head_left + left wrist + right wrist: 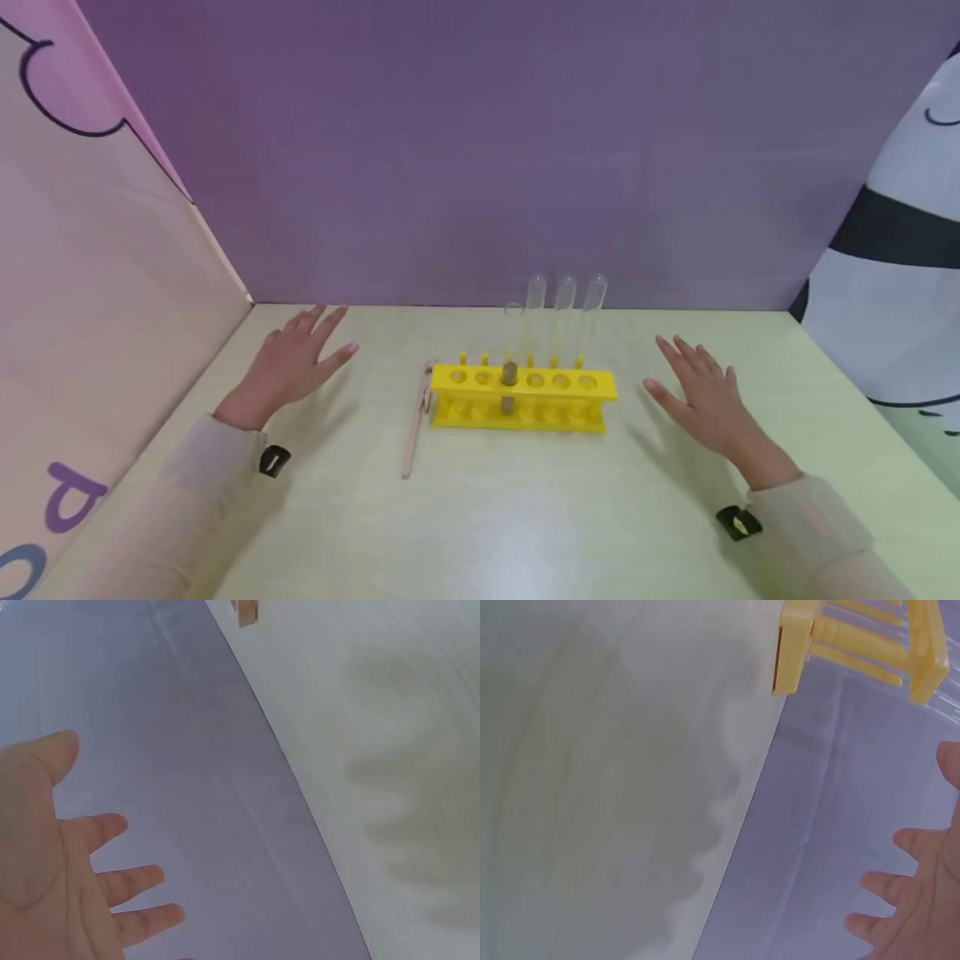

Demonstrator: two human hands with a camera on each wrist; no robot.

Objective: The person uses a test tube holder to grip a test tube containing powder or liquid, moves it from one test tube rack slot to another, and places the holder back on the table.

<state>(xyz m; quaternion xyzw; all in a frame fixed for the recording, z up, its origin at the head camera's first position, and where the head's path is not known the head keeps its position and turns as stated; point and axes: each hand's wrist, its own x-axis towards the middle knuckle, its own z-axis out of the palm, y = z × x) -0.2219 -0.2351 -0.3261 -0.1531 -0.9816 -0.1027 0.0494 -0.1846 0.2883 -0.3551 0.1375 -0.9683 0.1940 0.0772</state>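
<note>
A yellow test tube rack (551,394) stands on the table between my two hands. One upright test tube (510,373) with dark grey contents sits in a hole near its middle. Behind it, three clear test tubes (565,304) are upside down on the rack's pegs. A wooden test tube clamp (414,433) lies along the rack's left end. To the left of the clamp, my left hand (288,367) is held over the table with fingers spread, holding nothing. My right hand (708,412), also spread and bare, is to the right of the rack, touching nothing.
The pale tabletop (480,525) ends at a purple back panel (480,167). A printed panel (97,275) rises on the left, and another printed panel (892,333) on the right. Both wrists carry small black devices below the sleeves.
</note>
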